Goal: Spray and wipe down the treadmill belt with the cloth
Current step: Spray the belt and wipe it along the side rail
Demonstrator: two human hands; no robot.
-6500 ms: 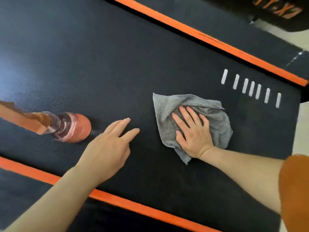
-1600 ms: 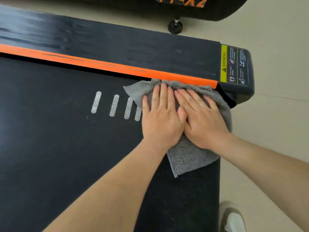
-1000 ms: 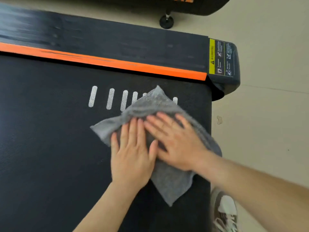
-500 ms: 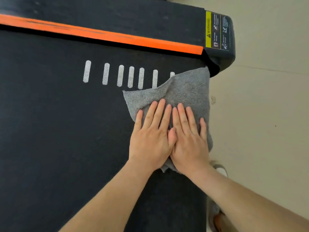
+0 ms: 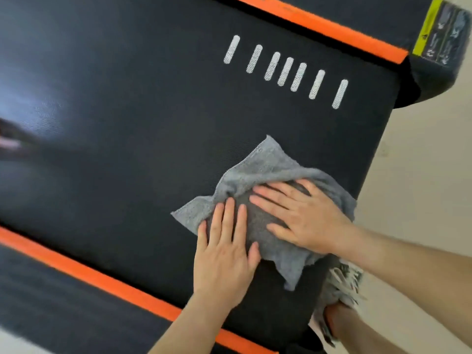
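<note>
A grey cloth lies crumpled on the black treadmill belt, near its rear end. My left hand presses flat on the cloth's near left part, fingers spread. My right hand lies flat across the cloth's right part, fingers pointing left. Both palms pin the cloth to the belt. A blurred pinkish shape at the far left edge may be the spray bottle; I cannot tell for sure.
Orange side strips run along the far and near edges of the belt. Several white dashes mark the belt beyond the cloth. A yellow warning label sits on the rear corner cap. Beige floor and my shoe lie to the right.
Both hands have dragged the cloth toward me, away from the white dashes and the far orange strip. The cloth is more bunched. The view has swung left and tilted.
</note>
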